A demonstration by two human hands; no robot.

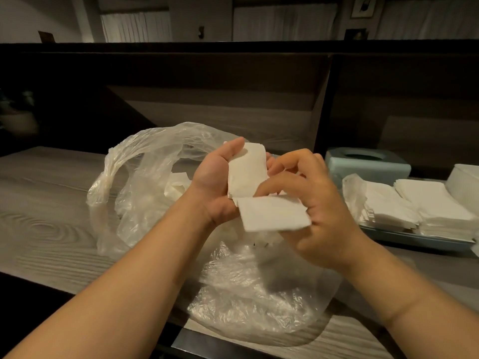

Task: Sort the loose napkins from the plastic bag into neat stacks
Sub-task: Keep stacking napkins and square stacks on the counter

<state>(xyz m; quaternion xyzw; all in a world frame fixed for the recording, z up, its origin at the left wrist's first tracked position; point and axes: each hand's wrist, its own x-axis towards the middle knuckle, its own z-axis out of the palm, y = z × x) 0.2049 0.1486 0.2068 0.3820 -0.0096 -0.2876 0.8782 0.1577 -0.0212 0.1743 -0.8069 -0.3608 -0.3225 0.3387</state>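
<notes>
Plastic bag (pixel 145 177) sprawls left of and beneath both hands. Left hand (pixel 217 182) cradles an upright napkin bundle (pixel 247 172); right hand (pixel 311 203) pinches another napkin (pixel 274 213) just below it. Finished stacks (pixel 414 203) sit far right.

The rightmost napkin stack (pixel 464 182) is cut off by the edge, and the plastic bag (pixel 145 164) veils the napkins inside.

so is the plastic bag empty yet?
Not empty. Through the open mouth of the plastic bag, white napkins still show inside, left of the left hand. How many remain: cannot tell.
</notes>
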